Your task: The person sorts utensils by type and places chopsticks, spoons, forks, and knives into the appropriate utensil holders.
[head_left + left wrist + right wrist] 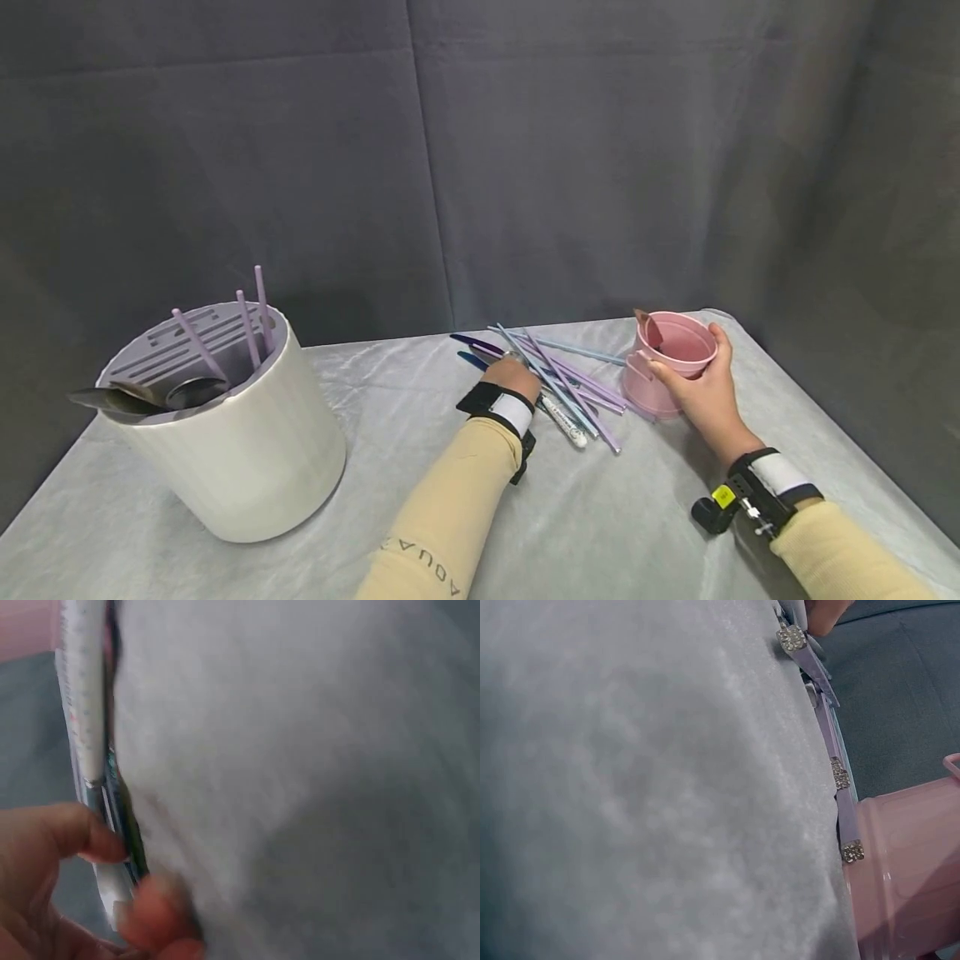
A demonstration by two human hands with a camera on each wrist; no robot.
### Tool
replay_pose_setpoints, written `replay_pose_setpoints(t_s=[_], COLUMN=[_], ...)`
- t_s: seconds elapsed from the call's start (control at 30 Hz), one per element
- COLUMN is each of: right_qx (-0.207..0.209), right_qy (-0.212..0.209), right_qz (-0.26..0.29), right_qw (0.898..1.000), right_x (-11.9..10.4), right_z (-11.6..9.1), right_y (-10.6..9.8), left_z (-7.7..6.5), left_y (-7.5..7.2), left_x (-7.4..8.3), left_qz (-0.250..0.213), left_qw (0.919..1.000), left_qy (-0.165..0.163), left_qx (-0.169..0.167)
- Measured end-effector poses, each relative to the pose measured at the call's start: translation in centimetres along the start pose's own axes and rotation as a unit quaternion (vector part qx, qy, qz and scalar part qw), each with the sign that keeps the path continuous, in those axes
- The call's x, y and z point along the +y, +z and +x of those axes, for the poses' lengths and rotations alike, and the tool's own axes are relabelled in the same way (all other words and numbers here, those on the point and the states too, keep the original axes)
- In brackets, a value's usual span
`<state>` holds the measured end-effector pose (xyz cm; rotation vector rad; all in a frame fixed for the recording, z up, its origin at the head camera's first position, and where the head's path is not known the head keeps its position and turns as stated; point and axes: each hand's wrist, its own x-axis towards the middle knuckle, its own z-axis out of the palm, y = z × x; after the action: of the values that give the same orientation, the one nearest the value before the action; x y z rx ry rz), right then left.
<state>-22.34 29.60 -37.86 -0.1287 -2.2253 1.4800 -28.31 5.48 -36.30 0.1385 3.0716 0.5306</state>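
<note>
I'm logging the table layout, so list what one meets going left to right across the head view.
White container → left hand → white marker → pink bucket → right hand, which grips the bucket's right side.

staged filming corner by the look, room beyond hidden: tall grey drape (225,167) (long seam (426,142) showing) behind, pale tablecloth (382,417), wrist-strapped camera (711,516).
</note>
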Motion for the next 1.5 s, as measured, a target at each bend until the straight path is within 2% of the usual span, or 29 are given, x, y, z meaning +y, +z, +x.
replay_pose_setpoints(t_s=[0.03,0.07,0.13,0.27,0.37,0.47,0.5,0.57,0.63,0.7,0.73,0.77,0.87,0.97,1.0,1.07,1.1,1.17,1.2,1.3,1.33,1.37,1.47,1.5], right_qx=[0.001,0.001,0.002,0.004,0.003,0.004,0.002,0.002,0.001,-0.001,-0.001,-0.002,-0.003,-0.001,-0.001,0.002,0.003,0.004,0.004,0.001,0.000,0.000,0.002,0.003], right_qy=[0.000,0.000,-0.001,-0.001,0.001,0.001,0.002,0.002,0.002,0.003,0.003,0.004,0.003,0.000,-0.001,-0.003,-0.003,-0.003,-0.001,0.001,0.002,0.001,-0.001,-0.002], right_qz=[0.001,0.003,0.009,0.012,0.013,0.013,0.012,0.010,0.010,0.005,0.002,-0.001,-0.004,-0.005,-0.007,-0.008,-0.008,-0.008,-0.006,-0.001,0.000,0.000,0.000,-0.001], right_qw=[1.000,1.000,1.000,1.000,1.000,1.000,1.000,1.000,1.000,1.000,1.000,1.000,1.000,1.000,1.000,1.000,1.000,1.000,1.000,1.000,1.000,1.000,1.000,1.000], right_x=[-0.1,-0.1,-0.2,0.0,0.2,0.3,0.3,0.4,0.4,0.4,0.4,0.4,0.5,0.6,0.6,0.7,0.7,0.8,0.9,0.9,0.9,0.9,0.9,0.9], right_z=[0.0,0.0,0.0,0.2,0.3,0.5,0.5,0.6,0.7,0.8,0.8,0.8,0.9,0.9,0.9,1.0,1.0,1.1,1.1,1.2,1.2,1.2,1.2,1.2], right_y=[0.0,0.0,0.0,0.0,-0.1,-0.2,-0.2,-0.3,-0.3,-0.3,-0.3,-0.4,-0.4,-0.4,-0.4,-0.3,-0.3,-0.2,-0.2,-0.1,-0.1,-0.1,-0.1,0.0], left_z=[-0.2,-0.3,-0.5,0.3,3.0,7.3,8.3,9.1,8.5,6.8,6.1,6.0,4.8,4.0,3.5,3.5,3.8,3.8,3.6,2.3,1.3,0.8,-0.2,-0.3], left_y=[-0.1,-0.3,-0.5,-0.2,1.9,6.1,6.9,7.6,6.7,4.6,3.8,3.7,1.8,0.5,-0.3,-0.3,0.3,0.4,0.3,-0.9,-2.0,-2.4,-3.1,-3.2], left_x=[-0.1,-0.2,-0.4,-1.1,-2.0,-3.8,-4.3,-5.0,-5.3,-5.1,-5.1,-5.4,-5.2,-4.6,-4.1,-3.8,-4.0,-3.7,-3.6,-2.6,-1.9,-1.6,-0.6,-0.4], left_qz=[-0.005,-0.028,-0.048,-0.031,0.005,0.035,0.041,0.033,-0.008,-0.050,-0.073,-0.102,-0.155,-0.230,-0.247,-0.294,-0.319,-0.350,-0.374,-0.424,-0.431,-0.445,-0.478,-0.492], left_qw=[1.0000,0.9994,0.9981,0.9973,0.9948,0.9948,0.9942,0.9951,0.9958,0.9956,0.9953,0.9942,0.9871,0.9721,0.9681,0.9545,0.9461,0.9347,0.9250,0.9022,0.8990,0.8911,0.8699,0.8604], left_qy=[-0.002,-0.021,-0.038,-0.060,-0.087,-0.086,-0.086,-0.084,-0.081,-0.071,-0.060,-0.034,-0.003,-0.009,-0.029,-0.037,-0.025,-0.017,-0.014,0.003,-0.005,0.001,0.028,0.037], left_qx=[0.000,0.002,-0.002,-0.028,-0.053,-0.043,-0.049,-0.041,-0.042,-0.036,-0.023,0.010,0.038,0.045,0.032,0.034,0.051,0.061,0.064,0.080,0.078,0.090,0.120,0.129])
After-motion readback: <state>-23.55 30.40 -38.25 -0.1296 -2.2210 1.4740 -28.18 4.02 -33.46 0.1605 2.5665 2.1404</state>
